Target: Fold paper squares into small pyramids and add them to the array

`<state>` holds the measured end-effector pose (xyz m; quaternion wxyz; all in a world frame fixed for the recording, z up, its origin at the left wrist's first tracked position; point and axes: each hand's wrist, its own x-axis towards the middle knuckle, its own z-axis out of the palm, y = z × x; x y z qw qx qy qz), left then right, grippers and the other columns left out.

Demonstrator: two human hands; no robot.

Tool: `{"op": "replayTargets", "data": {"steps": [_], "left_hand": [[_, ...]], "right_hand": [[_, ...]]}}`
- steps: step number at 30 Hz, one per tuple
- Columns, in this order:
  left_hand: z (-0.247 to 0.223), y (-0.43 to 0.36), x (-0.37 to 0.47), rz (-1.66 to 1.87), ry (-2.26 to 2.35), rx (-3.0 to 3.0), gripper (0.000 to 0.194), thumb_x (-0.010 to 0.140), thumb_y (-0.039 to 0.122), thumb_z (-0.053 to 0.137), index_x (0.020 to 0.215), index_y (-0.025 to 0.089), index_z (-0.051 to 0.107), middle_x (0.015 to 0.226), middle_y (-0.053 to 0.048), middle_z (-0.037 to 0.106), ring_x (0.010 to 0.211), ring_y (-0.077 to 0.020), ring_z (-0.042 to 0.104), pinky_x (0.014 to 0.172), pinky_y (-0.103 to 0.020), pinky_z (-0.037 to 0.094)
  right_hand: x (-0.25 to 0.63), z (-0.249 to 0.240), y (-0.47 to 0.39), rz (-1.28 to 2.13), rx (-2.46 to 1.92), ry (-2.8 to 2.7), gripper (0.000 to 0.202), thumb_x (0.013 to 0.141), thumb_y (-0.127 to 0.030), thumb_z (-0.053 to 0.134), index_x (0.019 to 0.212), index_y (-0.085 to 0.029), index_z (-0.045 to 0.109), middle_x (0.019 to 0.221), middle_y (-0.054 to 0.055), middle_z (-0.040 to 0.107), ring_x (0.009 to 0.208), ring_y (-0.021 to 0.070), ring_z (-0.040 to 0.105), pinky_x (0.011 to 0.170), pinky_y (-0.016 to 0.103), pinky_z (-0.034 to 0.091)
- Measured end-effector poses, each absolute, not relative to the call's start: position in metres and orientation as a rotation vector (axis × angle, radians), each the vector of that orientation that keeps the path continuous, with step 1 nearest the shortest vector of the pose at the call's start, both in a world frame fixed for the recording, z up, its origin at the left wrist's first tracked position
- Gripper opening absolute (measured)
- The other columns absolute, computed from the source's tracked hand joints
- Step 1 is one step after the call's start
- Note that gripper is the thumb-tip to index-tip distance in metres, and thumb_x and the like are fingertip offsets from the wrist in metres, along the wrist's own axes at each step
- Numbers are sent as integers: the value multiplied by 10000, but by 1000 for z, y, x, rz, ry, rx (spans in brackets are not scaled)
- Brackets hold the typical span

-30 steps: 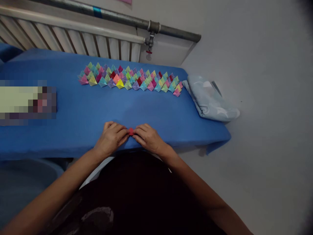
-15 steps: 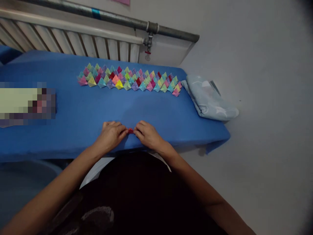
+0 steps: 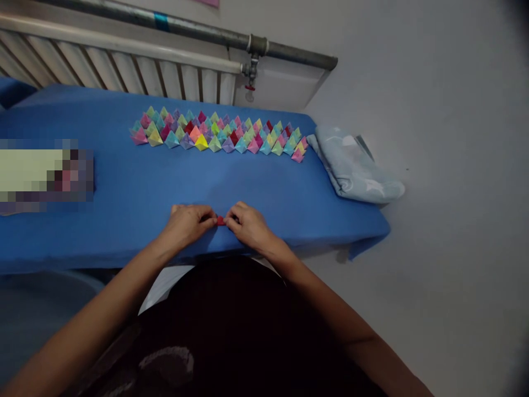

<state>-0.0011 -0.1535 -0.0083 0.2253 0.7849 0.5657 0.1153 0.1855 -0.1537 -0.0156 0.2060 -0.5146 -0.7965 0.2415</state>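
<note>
A small piece of red folded paper (image 3: 220,221) is pinched between my two hands near the front edge of the blue-covered table (image 3: 165,176). My left hand (image 3: 189,223) grips its left end between thumb and fingertips. On the other end, the thumb and fingers of my right hand (image 3: 248,223) are closed. The fingertips cover much of the paper, so its exact folded shape is hard to make out. Further back stand several rows of folded paper pieces (image 3: 215,144) with pointed tops, in pink, yellow, green, blue, purple and red.
A folded light-blue cloth (image 3: 355,171) lies at the table's right end by the wall. At the left is a blurred-out object (image 3: 37,173). A white radiator (image 3: 169,77) with a grey pipe (image 3: 206,34) runs behind the table. A basin-like shape (image 3: 45,298) sits below left.
Both hands keep hold of the red paper at nearly the same spot. The left hand's fingers have shifted slightly, and a little more of the red shows.
</note>
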Motion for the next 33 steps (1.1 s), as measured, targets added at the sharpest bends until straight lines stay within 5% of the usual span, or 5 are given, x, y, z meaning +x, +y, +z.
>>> {"op": "replayTargets", "data": {"steps": [21,27,33], "left_hand": [[-15,-145,2,371,1637,2268,230,834,359,590,659,225,657,544,18,640,542,-164,563,650,-346,376],[-27,-165,10,596,1582,2612,190,914,237,513,833,227,685,838,-40,698,797,-217,601,756,-385,397],[-37,-189,9,818,1364,2890,297,964,111,396,1060,197,664,1045,-64,729,841,-191,621,869,-398,407]], "right_hand": [[183,-13,-153,664,-1512,-2199,155,891,-197,574,745,-175,619,786,0,546,674,110,471,602,248,314],[182,-9,-149,695,-1512,-2249,140,880,-180,566,750,-181,618,779,-4,534,641,107,448,607,250,327],[186,-9,-141,782,-1460,-2236,143,842,-180,622,700,-172,606,732,-25,506,639,95,439,607,234,334]]}}
